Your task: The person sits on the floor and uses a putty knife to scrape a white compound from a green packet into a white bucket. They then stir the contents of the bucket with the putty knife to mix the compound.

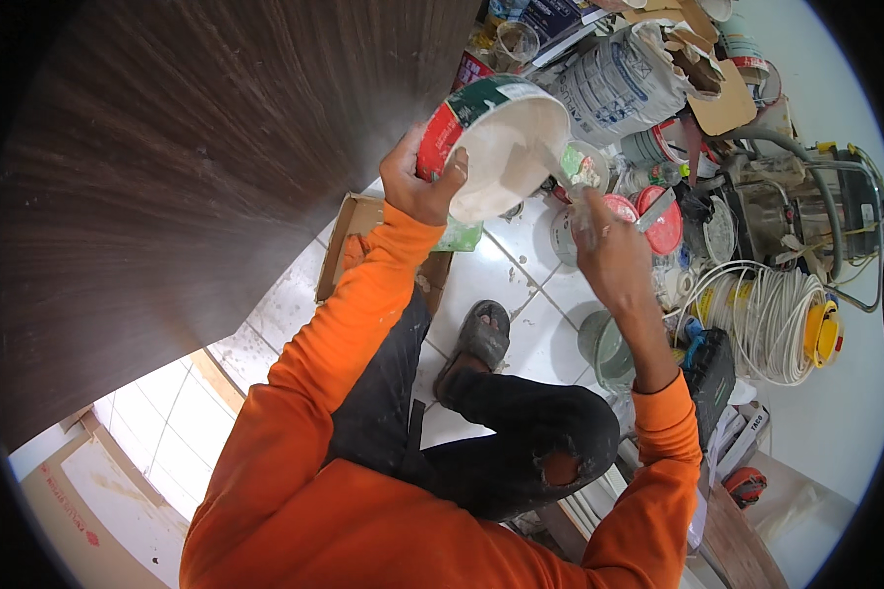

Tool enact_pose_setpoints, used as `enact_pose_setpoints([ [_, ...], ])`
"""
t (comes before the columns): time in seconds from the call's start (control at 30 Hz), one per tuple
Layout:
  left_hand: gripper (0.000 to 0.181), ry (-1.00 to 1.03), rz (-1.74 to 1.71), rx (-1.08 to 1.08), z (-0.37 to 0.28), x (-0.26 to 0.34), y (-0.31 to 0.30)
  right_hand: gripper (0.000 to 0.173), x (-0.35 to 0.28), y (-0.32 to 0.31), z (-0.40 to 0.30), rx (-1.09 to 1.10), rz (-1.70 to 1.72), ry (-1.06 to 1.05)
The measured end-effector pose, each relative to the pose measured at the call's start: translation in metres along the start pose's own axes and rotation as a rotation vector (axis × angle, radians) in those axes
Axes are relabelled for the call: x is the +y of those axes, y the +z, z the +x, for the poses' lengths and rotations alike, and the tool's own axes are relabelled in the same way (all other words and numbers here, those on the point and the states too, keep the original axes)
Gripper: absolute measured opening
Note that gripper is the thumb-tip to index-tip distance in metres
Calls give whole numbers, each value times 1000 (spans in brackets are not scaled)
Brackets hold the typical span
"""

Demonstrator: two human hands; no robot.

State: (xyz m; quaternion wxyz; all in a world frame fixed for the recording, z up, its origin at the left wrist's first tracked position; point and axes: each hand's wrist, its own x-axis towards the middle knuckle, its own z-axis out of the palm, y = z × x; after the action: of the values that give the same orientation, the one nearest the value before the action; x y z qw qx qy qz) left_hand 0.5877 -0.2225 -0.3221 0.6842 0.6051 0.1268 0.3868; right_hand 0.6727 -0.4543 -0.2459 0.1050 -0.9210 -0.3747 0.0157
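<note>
My left hand [431,180] grips a round plastic tub [501,166] by its rim, thumb inside and fingers around the red and green outer wall. The tub is tilted with its mouth towards me, and its pale inside has a greyish patch. In my right hand [611,247] is a scraper [554,163], blurred, its blade at the tub's right rim. A flat metal blade [657,210] shows on the other side of that hand; whether it belongs to the held tool I cannot tell. Below my right hand, a greenish bucket [605,346] stands on the tiled floor.
A dark wood-grain panel [214,147] rises on the left. Beside my left forearm lies a cardboard box [331,258]. Along the right wall are a printed sack [611,85], red lids [659,221], a coil of white cable [770,316], a black case [709,383] and a metal-framed machine [803,199].
</note>
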Motion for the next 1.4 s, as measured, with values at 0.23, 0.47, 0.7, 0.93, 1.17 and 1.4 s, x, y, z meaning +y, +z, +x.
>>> enact_pose_setpoints([
  [0.23,35,179,78,60,-1,-3,-6,36,-37,37,-20,-221,325,-77],
  [0.47,33,-35,-214,104,2,-9,0,47,-52,6,-17,-574,950,352],
  [0.7,39,-249,-233,-156,2,-29,4,35,-25,-53,-13,-202,121,38],
  [0.93,47,-352,-161,-307,-14,-32,29,19,-11,-37,26,-274,-105,-81],
  [1.17,47,-345,-39,-222,-11,-43,22,29,-64,-25,22,-341,-110,-158],
  [1.4,44,-319,-44,-290,-8,-50,17,34,-35,-36,50,-318,-191,-134],
])
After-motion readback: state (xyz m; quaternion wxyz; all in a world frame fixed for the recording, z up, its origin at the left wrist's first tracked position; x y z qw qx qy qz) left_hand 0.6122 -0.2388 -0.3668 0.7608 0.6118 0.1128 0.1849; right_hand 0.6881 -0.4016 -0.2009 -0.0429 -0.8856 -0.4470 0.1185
